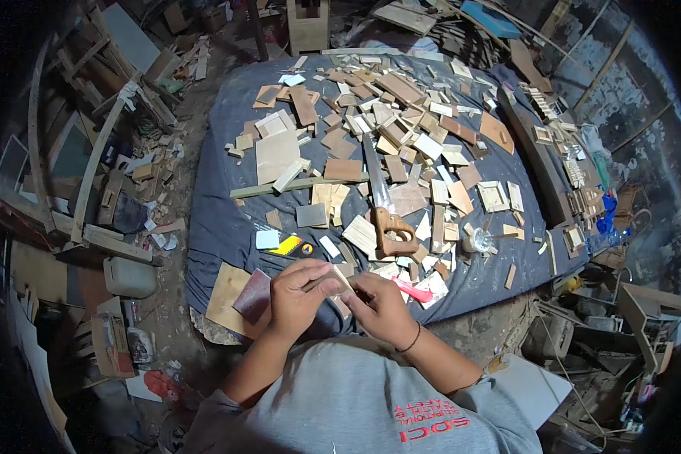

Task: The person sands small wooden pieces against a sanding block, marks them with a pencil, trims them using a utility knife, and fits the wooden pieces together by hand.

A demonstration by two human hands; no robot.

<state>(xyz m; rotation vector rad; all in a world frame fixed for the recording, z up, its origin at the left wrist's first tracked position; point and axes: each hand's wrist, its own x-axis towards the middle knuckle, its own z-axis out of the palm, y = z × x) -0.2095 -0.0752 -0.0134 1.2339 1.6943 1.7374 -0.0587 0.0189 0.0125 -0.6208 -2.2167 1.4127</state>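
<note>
A person in a grey shirt (333,393) with red lettering stands at a cloth-covered table, seen from the head looking down. Both hands meet in front of the chest, at the table's near edge. The left hand (299,295) pinches a small, pale piece (342,280), apparently wood, between thumb and curled fingers; the right hand (382,306) grips the piece's other side, thumb bent towards it, with a thin dark band (411,339) around the wrist. The piece is held tilted between the two hands; its underside is hidden. Just beyond the hands, a saw (395,233) lies with its brown handle towards the person and its blade pointing away, among scattered blocks and flat offcuts (408,198). To the saw's left are a yellow-and-black item (290,245) and a pale blue one (267,239), touching or nearly so. A bright pink object (411,290) lies just beyond the right hand, and a clear jar (477,240) stands farther right. By the left forearm, a reddish board (253,293) overlaps a tan board (223,299) at the table's corner. The dark cloth (227,166) is wrinkled. On the floor at left sits a pale jug (129,278).
</note>
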